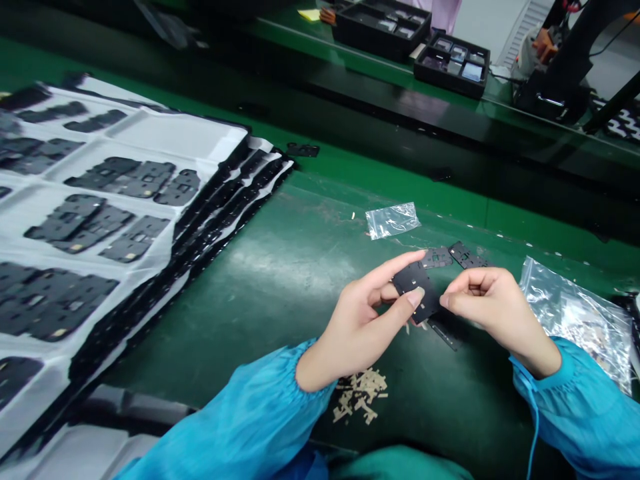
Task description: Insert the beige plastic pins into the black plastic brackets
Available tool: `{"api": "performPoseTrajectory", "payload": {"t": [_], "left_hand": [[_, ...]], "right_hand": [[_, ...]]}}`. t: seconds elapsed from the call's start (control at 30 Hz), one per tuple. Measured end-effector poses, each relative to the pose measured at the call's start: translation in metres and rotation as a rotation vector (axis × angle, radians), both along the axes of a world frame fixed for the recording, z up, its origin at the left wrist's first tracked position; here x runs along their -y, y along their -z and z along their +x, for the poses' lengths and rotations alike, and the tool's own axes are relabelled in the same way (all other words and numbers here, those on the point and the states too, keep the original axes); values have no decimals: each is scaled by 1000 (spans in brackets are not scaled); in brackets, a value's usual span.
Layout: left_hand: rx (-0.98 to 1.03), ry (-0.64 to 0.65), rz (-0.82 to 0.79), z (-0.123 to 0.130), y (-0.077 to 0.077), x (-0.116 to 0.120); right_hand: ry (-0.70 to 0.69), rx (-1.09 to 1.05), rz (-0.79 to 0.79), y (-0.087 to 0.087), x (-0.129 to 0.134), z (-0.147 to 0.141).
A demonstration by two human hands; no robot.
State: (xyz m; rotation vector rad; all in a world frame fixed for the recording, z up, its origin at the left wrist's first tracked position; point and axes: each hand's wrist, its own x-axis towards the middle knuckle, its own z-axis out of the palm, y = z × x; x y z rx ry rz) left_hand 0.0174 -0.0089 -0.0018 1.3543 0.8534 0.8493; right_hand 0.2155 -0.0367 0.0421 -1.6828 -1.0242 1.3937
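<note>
My left hand (370, 313) grips a flat black plastic plate (416, 283) with small slots, its thumb across the face and fingers behind. Close to the plate's right edge, my right hand (483, 297) has thumb and forefinger pinched together; whatever is between them is too small to make out. Beyond the hands lie two more black plates, one (437, 257) just behind the held plate and another (466, 255) to its right. A dark narrow strip (443, 335) rests on the table below. Nearer me is a pile of small beige pieces (361, 395).
Stacked trays (165, 133) with white compartments holding black plates fill the left side. A small clear bag (393, 221) lies behind the hands, and a larger clear bag (575, 313) with contents is at right. Black boxes (453, 67) stand on the raised shelf at the back.
</note>
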Motion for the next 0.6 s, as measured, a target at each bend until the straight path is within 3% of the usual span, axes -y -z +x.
{"api": "performPoseTrajectory", "payload": {"t": [0.4, 0.6], "left_hand": [[124, 33, -152, 0, -11, -3], [119, 5, -149, -2, -15, -6]], "right_hand": [[-45, -56, -48, 0, 3, 1], [-27, -99, -8, 0, 0, 4]]}}
